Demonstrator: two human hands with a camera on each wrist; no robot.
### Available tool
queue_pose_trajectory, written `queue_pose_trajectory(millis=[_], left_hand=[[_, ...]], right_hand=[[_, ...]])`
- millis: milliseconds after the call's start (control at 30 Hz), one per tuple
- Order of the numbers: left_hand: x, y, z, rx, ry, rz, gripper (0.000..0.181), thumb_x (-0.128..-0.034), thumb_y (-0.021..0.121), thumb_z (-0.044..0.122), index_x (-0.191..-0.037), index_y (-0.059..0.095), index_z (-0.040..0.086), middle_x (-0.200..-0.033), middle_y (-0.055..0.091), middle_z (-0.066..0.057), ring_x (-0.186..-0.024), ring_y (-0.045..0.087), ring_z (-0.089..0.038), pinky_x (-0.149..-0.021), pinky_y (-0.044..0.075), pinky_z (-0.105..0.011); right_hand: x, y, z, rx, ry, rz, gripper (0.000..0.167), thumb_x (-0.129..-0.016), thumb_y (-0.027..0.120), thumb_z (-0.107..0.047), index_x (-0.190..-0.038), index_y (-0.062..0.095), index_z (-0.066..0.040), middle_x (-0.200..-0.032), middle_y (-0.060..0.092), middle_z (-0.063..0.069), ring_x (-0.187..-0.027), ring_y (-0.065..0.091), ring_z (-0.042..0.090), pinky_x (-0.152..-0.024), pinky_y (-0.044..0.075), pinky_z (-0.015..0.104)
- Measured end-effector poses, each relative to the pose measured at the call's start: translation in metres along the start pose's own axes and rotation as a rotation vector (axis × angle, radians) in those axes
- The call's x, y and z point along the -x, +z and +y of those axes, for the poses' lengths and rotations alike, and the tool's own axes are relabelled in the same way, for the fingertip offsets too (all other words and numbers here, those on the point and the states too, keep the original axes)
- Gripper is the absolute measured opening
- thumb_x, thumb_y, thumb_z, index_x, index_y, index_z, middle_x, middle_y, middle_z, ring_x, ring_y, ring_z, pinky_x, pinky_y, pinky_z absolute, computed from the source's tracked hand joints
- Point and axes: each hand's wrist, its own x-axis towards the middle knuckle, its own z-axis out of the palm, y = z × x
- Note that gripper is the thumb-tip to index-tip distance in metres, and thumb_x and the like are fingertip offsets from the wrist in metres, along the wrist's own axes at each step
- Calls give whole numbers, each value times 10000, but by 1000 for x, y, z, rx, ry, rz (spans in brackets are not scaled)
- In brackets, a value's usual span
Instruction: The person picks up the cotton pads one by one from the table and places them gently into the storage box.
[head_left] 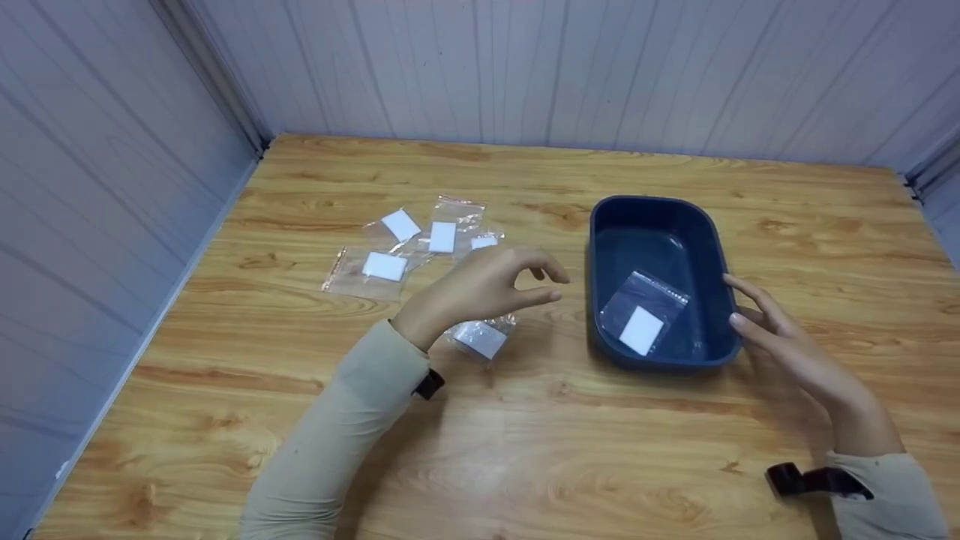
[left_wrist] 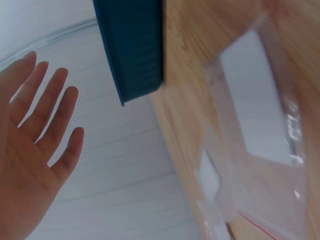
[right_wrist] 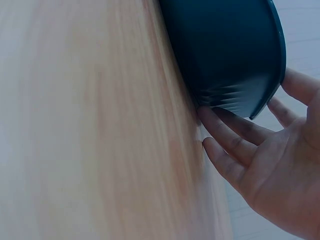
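Currently the L hand (head_left: 487, 283) is up over the wood table (head_left: 525, 465), L of the blue bin (head_left: 664, 365). Its fingers are bent, w/ thumb & fingertips apart and a gap showing b/w them; the L wrist view has the palm w/ fingers spread.

R hand (head_left: 799, 352) is at the bin's R side: thumb & index tips touch the outside near the rim. Per the R wrist view, its fingers are spread & fairly straight, one tip by the btm edge of the wall.

Inside the bin, at the near end twd the L, is a clear bag (head_left: 626, 295) w/ a white pad (head_left: 641, 331); can't tell if it's flat or propped on the wall.

Five more bagged pads are on the table, L of the bin: far-left bag (head_left: 401, 225), middle bag (head_left: 456, 217), part-hidden bag (head_left: 484, 241) mostly behind the L hand, near-left bag (head_left: 349, 277), and closest bag (head_left: 480, 339) just below that hand. Far-left & near-left plastic edges meet or overlap, can't tell which.

Both arms have beige sleeves (head_left: 337, 442) & blk wrist straps (head_left: 817, 481). Whitish panel walls (head_left: 517, 75) stand behind & at the sides.
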Motion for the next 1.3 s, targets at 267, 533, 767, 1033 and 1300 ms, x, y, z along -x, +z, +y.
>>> queue_pose_trajectory(millis=[267, 533, 767, 1033, 1300], left_hand=[[15, 3, -19, -32, -70, -13, 279, -964, 661, 355, -1183, 704, 189, -1169, 675, 91, -1082, 595, -89, -892, 482, -311], [33, 0, -40, 0, -125, -8, 281, -948, 690, 324, -1189, 708, 180, -1148, 691, 27, -1078, 608, -142, -916, 475, -365], [46, 0, -57, 34, -184, 1, 286, -921, 729, 291, -1185, 714, 183, -1162, 669, 62, -1122, 587, -160, -974, 444, -368], [57, -1, -75, 112, -227, -6, 276, -905, 745, 210, -1175, 704, 173, -1199, 667, 31, -1183, 571, -174, -1034, 422, -409], [64, -5, -87, 192, -229, -31, 357, -875, 770, 126, -1221, 685, 156, -1281, 632, 26, -1310, 475, -196, -1133, 295, -443]], right_hand=[[0, 0, 0, -18, 10, -8, 574, -1082, 423, -273, -1593, 163, -295, -1573, 208, 255, -1405, 270, 384, -903, 367, 98], [-2, -1, -1, -18, 23, -20, 581, -1081, 423, -286, -1594, 150, -306, -1585, 186, 253, -1429, 194, 444, -947, 357, 145], [0, -1, -1, 7, 22, -12, 580, -1082, 420, -284, -1594, 149, -304, -1553, 246, 275, -1411, 283, 361, -906, 357, 108], [1, 0, -1, -7, 26, -11, 585, -1080, 426, -286, -1593, 149, -314, -1549, 247, 279, -1409, 222, 464, -892, 348, 84], [2, 1, 0, -22, -27, 1, 565, -1083, 419, -241, -1593, 176, -273, -1538, 262, 279, -1332, 362, 93, -925, 378, 107]])
